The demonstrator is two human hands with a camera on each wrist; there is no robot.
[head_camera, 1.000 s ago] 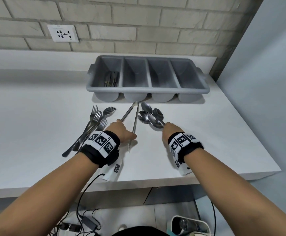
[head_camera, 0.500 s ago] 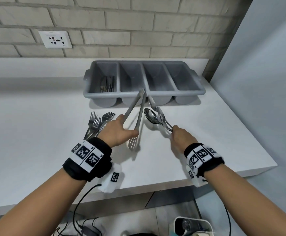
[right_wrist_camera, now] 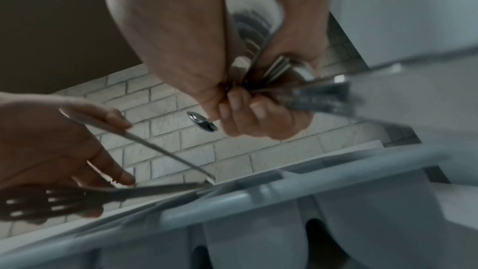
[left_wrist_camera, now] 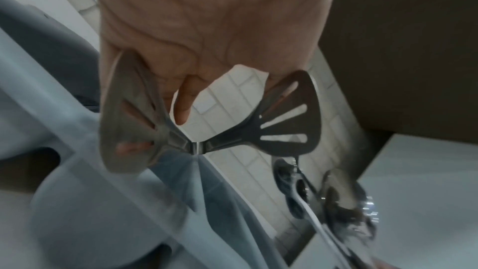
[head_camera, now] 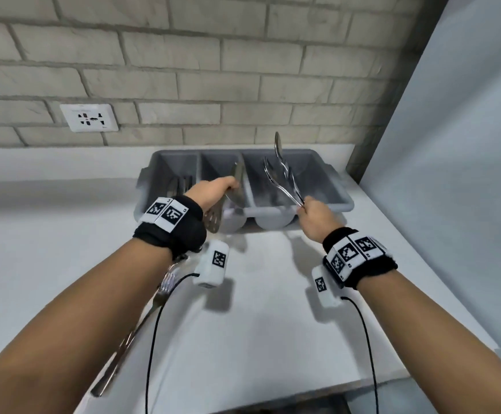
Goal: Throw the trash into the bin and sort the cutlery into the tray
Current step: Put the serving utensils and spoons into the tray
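Left hand [head_camera: 213,192] grasps slotted metal tongs [head_camera: 226,201] around the arms, fingers curled on them. The hinge end points away from the person, over the second compartment from the left of the grey tray [head_camera: 337,189]; the slotted paddle ends hang back over the tray's near wall, toward 6 o'clock. In the left wrist view the tongs [left_wrist_camera: 284,128] spread in a V, both paddles below the palm [left_wrist_camera: 207,24].

Right hand [head_camera: 315,218] is clenched on a bunch of spoons [head_camera: 282,174] by the handles, bowls fanned up and away, over the third and fourth compartments. Whether any spoon touches the tray cannot be told. In the right wrist view the fingertips [right_wrist_camera: 234,99] pinch the spoon handles [right_wrist_camera: 305,93]; that view is blurred.

Tray sits at 12 o'clock on the white desk [head_camera: 258,324], its back to the brick wall [head_camera: 183,55]. The leftmost compartment holds some cutlery [head_camera: 179,185], too blurred to name the type.

Forks [head_camera: 165,286] lie on the desk at about 8 o'clock from the tray, partly hidden under the left forearm, handles running toward the near edge.

White wall socket [head_camera: 89,118] at 10 o'clock on the wall. Both wrists wear black bands with tag markers.
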